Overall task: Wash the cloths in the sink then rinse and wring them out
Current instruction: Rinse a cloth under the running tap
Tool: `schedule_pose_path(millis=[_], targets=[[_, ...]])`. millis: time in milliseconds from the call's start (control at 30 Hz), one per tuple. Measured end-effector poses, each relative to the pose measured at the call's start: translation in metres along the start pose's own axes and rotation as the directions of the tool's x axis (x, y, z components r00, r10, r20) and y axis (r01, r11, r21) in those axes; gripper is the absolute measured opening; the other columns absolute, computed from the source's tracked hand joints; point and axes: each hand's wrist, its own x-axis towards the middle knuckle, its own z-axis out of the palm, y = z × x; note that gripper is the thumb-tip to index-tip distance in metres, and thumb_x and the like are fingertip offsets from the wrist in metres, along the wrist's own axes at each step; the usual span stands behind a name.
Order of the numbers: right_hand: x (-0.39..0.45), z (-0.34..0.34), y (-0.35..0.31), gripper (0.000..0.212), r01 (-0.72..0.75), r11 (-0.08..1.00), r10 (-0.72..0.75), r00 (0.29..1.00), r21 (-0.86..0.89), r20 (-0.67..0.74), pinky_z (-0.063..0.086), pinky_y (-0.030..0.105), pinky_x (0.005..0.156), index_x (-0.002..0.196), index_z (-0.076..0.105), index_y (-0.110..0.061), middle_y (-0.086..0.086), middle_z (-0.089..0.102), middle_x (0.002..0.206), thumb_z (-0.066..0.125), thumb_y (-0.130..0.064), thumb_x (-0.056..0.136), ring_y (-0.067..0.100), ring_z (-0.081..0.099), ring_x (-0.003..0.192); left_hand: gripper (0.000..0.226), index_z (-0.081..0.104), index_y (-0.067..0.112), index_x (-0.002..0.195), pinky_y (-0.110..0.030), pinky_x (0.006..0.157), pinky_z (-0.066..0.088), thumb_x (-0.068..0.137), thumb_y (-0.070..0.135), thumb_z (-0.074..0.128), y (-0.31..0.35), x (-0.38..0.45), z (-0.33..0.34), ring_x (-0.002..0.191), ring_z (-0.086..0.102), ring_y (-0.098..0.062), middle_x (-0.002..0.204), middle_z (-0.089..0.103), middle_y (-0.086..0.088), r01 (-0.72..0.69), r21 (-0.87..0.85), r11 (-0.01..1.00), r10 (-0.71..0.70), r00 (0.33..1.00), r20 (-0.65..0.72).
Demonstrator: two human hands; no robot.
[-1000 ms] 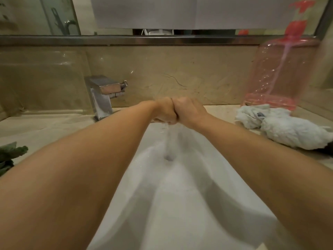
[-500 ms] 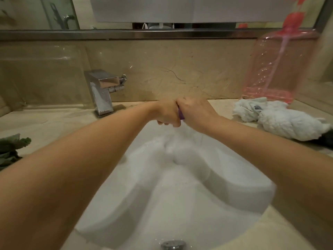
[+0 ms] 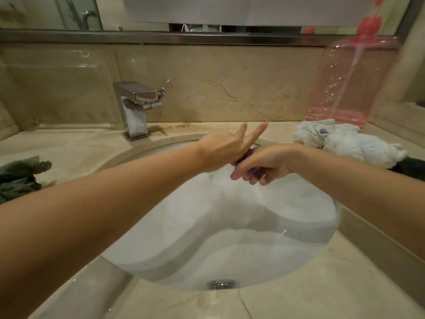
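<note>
Nearest me, the round white ceramic sink set in the beige marble counter holds clear water, and the metal overflow fitting sits at its near rim. Half a second ago my two fists were pressed together over the basin, clamped on the cloth; now they have parted. Over the far half of the sink my right hand curls its fingers around the small purple cloth, a wad that shows only between the two hands. My left hand touches it from the side nearer the tap, but two of its fingers now stick out straight and spread; whether the rest still pinch the cloth I cannot tell.

Left of the sink a crumpled dark green cloth lies on the counter. Right of the sink a bunched white cloth lies on the counter. Behind the sink's far-left rim stands the square chrome tap. Beyond the white cloth a clear pink plastic pump bottle holds only a shallow layer of pink liquid.
</note>
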Motion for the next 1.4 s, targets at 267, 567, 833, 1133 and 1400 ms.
schedule_pose_path(millis=[267, 567, 833, 1133, 1400], targets=[[0.023, 0.01, -0.003, 0.008, -0.153, 0.544, -0.504, 0.726, -0.825, -0.467, 0.036, 0.029, 0.066, 0.087, 0.064, -0.022, 0.002, 0.056, 0.08, 0.057, -0.022, 0.089, 0.024, 0.05, 0.076, 0.032, 0.062, 0.024, 0.109, -0.029, 0.067, 0.039, 0.087, 0.003, 0.052, 0.012, 0.017, 0.014, 0.087, 0.058, -0.022, 0.088, 0.057, 0.004, 0.363, -0.453, 0.814, -0.326, 0.932, 0.16], [0.034, 0.004, 0.019, 0.008, -0.16, 0.367, -0.544, 0.763, -0.917, -0.35, 0.036, 0.028, 0.065, 0.083, 0.055, -0.026, -0.003, 0.051, 0.076, 0.052, -0.02, 0.087, 0.022, 0.048, 0.073, 0.01, 0.059, 0.01, 0.084, -0.027, 0.052, 0.045, 0.078, 0.002, 0.062, 0.011, 0.029, 0.033, 0.064, 0.053, -0.02, 0.078, 0.057, -0.006, 0.46, -0.603, 0.652, -0.175, 0.865, 0.471], [0.013, 0.002, 0.02, 0.009, -0.215, 0.347, -0.567, 0.728, -0.913, -0.386, 0.033, 0.027, 0.064, 0.093, 0.058, -0.018, 0.002, 0.059, 0.085, 0.052, -0.018, 0.087, 0.023, 0.047, 0.073, 0.012, 0.056, 0.012, 0.08, -0.026, 0.054, 0.043, 0.079, 0.005, 0.065, 0.013, 0.028, 0.01, 0.069, 0.057, -0.024, 0.078, 0.058, -0.008, 0.428, -0.619, 0.659, -0.123, 0.873, 0.473], [-0.078, -0.027, 0.051, 0.039, -0.33, 0.432, -0.644, 0.538, -0.84, -0.543, 0.033, 0.032, 0.065, 0.113, 0.052, -0.016, 0.005, 0.066, 0.105, 0.059, -0.043, 0.084, 0.03, 0.062, 0.094, 0.037, 0.046, 0.008, 0.114, -0.032, 0.064, 0.035, 0.081, 0.019, 0.061, 0.069, 0.035, -0.049, 0.094, 0.056, -0.035, 0.105, 0.063, -0.013, 0.149, -0.696, 0.702, -0.254, 0.966, -0.049], [-0.155, -0.053, 0.105, 0.071, -0.416, 0.648, -0.509, 0.387, -0.639, -0.769, 0.038, 0.033, 0.063, 0.114, 0.041, -0.017, 0.003, 0.062, 0.094, 0.065, -0.068, 0.07, 0.03, 0.06, 0.083, 0.055, 0.046, 0.007, 0.133, -0.024, 0.086, 0.039, 0.082, 0.016, 0.065, 0.115, 0.059, -0.085, 0.111, 0.053, -0.024, 0.125, 0.055, -0.011, -0.029, -0.864, 0.503, -0.151, 0.981, -0.121]])
